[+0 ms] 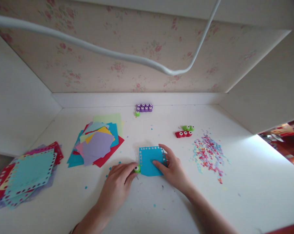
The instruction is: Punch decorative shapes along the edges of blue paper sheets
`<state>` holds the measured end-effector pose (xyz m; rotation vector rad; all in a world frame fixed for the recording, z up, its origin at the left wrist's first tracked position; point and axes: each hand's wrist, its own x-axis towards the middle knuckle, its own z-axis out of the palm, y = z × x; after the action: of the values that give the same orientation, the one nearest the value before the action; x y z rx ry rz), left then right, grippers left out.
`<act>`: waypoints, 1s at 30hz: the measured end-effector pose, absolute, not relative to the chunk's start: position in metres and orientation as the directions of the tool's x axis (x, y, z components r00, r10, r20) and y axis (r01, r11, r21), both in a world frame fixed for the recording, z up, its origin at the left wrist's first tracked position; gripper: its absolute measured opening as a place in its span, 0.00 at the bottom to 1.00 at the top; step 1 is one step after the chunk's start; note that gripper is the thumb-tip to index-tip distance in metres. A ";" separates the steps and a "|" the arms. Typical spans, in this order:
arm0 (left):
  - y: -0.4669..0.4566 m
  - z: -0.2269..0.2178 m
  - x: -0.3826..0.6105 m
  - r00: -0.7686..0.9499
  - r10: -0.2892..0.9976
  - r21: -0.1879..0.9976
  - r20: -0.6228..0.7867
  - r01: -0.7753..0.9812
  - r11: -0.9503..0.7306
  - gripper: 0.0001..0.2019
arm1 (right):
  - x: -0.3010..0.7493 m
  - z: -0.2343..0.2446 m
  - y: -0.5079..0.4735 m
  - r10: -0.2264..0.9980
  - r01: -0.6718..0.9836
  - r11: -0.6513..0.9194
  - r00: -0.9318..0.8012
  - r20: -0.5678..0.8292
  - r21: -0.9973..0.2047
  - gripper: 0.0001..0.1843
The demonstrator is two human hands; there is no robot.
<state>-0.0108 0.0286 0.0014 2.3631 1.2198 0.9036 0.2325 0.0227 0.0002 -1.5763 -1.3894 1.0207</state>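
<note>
A blue sheet of paper [150, 162] lies in front of me, with small punched holes along its top and upper side edges. My right hand [171, 164] grips its right side, thumb on top and fingers at the far edge. At the sheet's left edge sits a green craft punch [137, 169] with a white button. My left hand [121, 177] holds this punch between thumb and fingers, and the punch meets the paper's edge. Small blue paper bits [86, 187] are scattered around the left hand.
A pile of plain coloured paper [98, 146] lies left, with punched-border sheets [31, 174] farther left. Purple punches [144, 108] stand near the wall. Red punches [183, 134] and green punches [187, 128] are right, beside heaped confetti [209, 151]. A white cable [100, 48] hangs across the top.
</note>
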 end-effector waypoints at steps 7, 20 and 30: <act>0.029 0.001 -0.013 0.404 0.843 0.547 0.355 0.641 -0.538 0.11 | 0.236 0.007 0.021 0.997 0.491 -0.063 0.070 -0.033 -0.869 0.34; 0.030 0.003 -0.013 0.417 0.824 0.535 0.383 0.628 -0.566 0.11 | 0.232 0.010 0.021 0.991 0.242 -0.110 0.105 -0.086 -0.964 0.35; 0.028 0.007 -0.012 0.448 0.801 0.502 0.396 0.625 -0.598 0.11 | 0.232 0.010 0.021 0.993 0.333 -0.087 0.103 -0.055 -0.939 0.34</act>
<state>-0.0121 0.0277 0.0066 2.4201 1.2264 0.8899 0.2315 0.0208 0.0104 -1.5556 -1.3495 1.0102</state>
